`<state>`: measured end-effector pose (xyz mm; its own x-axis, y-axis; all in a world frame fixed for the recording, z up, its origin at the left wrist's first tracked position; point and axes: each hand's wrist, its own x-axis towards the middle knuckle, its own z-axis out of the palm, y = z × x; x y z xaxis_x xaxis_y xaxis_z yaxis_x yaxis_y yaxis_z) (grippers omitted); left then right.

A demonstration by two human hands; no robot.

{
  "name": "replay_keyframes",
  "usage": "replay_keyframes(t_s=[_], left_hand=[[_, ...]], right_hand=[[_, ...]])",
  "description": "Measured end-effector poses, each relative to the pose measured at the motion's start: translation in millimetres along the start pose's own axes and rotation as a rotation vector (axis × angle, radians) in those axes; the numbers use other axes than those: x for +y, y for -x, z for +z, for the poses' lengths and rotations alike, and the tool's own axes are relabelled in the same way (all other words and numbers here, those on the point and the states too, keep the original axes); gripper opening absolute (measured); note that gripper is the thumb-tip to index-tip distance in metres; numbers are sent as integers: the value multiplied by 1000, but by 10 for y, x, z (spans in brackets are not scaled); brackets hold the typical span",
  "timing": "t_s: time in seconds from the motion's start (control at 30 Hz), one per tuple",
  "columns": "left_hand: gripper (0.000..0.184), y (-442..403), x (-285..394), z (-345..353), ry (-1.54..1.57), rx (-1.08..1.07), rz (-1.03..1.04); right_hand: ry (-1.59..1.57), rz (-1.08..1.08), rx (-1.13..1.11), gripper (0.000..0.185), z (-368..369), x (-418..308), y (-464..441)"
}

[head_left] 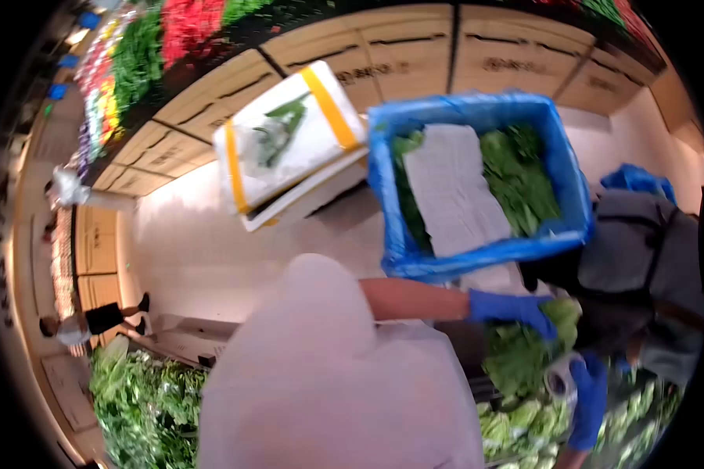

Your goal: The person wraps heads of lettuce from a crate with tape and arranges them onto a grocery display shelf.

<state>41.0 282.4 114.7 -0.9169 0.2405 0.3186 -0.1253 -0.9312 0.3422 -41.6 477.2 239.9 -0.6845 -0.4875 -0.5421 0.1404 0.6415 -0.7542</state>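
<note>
Closest to you, your pale top fills the bottom centre of the frame. At lower right, your left hand, gloved in blue, has its grip curled onto a leafy lettuce bunch. Just below, your right hand, also blue-gloved, has its grip pinching a roll of tape beside the leaves. More lettuce heads lie along the bottom edge beneath. Above your left forearm, right of centre, stands a bin with a blue plastic liner, holding leafy greens partly covered by a pale sheet. To its left, a white foam box with yellow bands carries a wrapped green bunch. Farther off, wooden cabinets curve behind; another person is at far left.
</note>
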Motion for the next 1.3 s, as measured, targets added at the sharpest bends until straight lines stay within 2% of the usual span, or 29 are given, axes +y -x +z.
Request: replay_keyframes(t_s=[0.03,0.07,0.1,0.13,0.2,0.23,0.27,0.33,0.43,0.5,0.57,0.63,0.67,0.7,0.77,0.83,0.9,0.97,1.03,1.1,1.17,1.23,1.3], left_hand=[[27,206,39,111,-18,150,9],[29,327,550,655,39,352,-210],[36,371,612,604,68,422,-427],[42,354,591,520,42,554,-524],[47,373,505,369,-146,500,-361],[49,268,585,396,-193,462,-352],[49,250,567,374,-184,423,-398],[50,218,513,352,-125,527,-472],[50,101,370,325,-41,536,-602],[50,24,236,288,34,494,-724],[50,-35,113,262,144,437,-883],[47,-108,-18,281,73,369,-1036],[55,-112,-126,254,14,325,-1149],[63,-110,-234,224,-50,279,-1258],[61,-94,-410,222,-84,195,-1365],[61,-112,-567,293,-145,43,-1530],[61,-198,-713,508,-166,-33,-1605],[62,-221,-845,592,-283,-188,-1841],[65,-171,-956,613,-299,-208,-1923],[68,-221,-1053,777,-282,-355,-1938],[68,-252,-1103,900,-336,-424,-1910],[66,-257,-1180,917,-282,-444,-1973],[65,-277,-1200,925,-306,-443,-2015]], right_hand=[[53,-22,-97,26,62,-210,45],[97,-8,-134,27,155,-458,82],[75,43,-165,30,214,-603,132],[99,52,-182,32,182,-635,140],[72,116,-177,35,197,-730,209],[15,198,-192,36,140,-652,180],[7,205,-160,37,129,-661,236],[-30,224,-94,37,48,-598,377],[-98,312,-74,40,-61,-337,658],[78,305,-67,37,-64,-99,876],[122,392,-183,39,-53,141,1061],[145,302,-286,52,50,457,1250],[92,350,-329,48,123,535,1332],[-63,256,-418,44,281,937,1401],[-643,134,-315,63,591,1255,1634],[-759,162,-299,64,877,1664,1771],[-870,182,-294,66,1157,1960,1853],[-1014,26,-142,53,1431,2145,1886],[-1101,-66,-47,47,1609,2228,1859],[-1572,-5,-76,40,1642,2238,1738],[-1342,90,104,34,1547,2163,1640],[-1639,381,174,30,1419,2113,1573],[-1760,274,269,27,1251,1825,1651]])
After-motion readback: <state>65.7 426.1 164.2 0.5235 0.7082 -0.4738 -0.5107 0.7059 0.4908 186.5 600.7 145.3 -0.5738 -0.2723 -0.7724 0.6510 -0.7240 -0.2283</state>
